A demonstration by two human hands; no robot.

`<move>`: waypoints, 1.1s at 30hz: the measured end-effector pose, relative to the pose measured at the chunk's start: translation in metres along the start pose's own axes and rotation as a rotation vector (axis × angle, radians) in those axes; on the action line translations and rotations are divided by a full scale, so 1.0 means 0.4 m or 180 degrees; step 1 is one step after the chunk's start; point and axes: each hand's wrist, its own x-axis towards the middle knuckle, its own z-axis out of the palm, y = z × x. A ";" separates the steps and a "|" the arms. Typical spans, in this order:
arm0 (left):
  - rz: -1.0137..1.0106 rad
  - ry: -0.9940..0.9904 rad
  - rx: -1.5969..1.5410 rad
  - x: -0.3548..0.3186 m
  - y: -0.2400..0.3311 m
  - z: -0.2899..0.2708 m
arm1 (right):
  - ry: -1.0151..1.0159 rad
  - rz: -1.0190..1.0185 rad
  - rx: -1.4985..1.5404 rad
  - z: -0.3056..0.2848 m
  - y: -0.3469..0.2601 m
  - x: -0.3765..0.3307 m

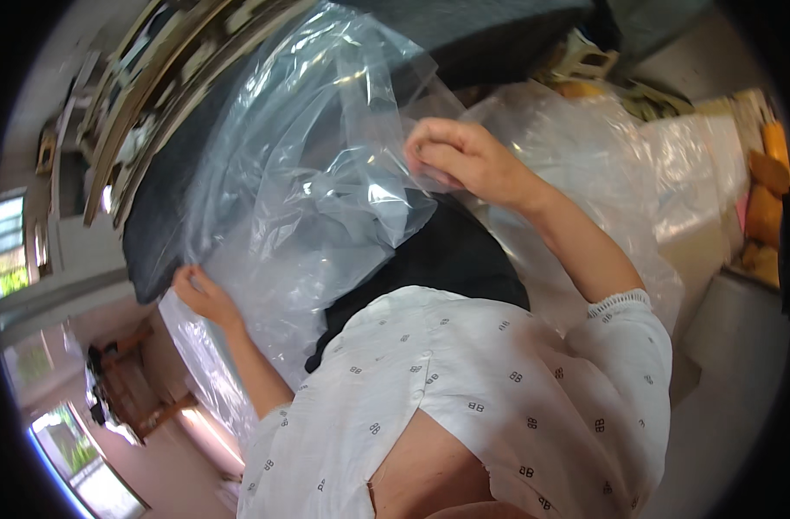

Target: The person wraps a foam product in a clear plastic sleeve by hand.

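Note:
A large clear plastic sheet [317, 164], crinkled and shiny, spreads in front of me and hangs over my lap. At its left edge my left hand [203, 296] is closed, thumb and fingers pinching the film. Farther right and higher, my right hand [468, 160] has its fingers curled together on a fold of the same film. Its fingertips are partly hidden behind the hand. Under the film lies a dark covered surface [157, 195], showing through it. Black fabric [447, 251] covers my lap below the sheet.
More clear plastic [568, 156] lies heaped to the right, reaching toward several orange rolls or bundles [765, 212]. Long wooden boards [144, 108] stand stacked at the upper left. A wooden stool-like piece [131, 385] is at the lower left, near a bright doorway [88, 467].

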 end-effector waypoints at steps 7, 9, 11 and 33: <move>-0.0332 -0.2473 0.0314 -0.287 -0.140 -0.099 | -0.0375 -0.0137 -0.1118 0.045 0.043 0.044; -0.0553 -0.1981 0.0432 -0.100 -0.113 -0.114 | -0.0247 -0.0406 -0.0669 0.047 0.037 0.051; -0.0355 -0.1427 -0.0276 0.077 0.075 -0.119 | -0.0162 0.0189 -0.0341 0.055 0.010 0.055; 0.3855 -0.5035 -0.0765 0.404 0.835 0.256 | -0.0314 -0.1003 -0.3092 0.073 -0.009 -0.112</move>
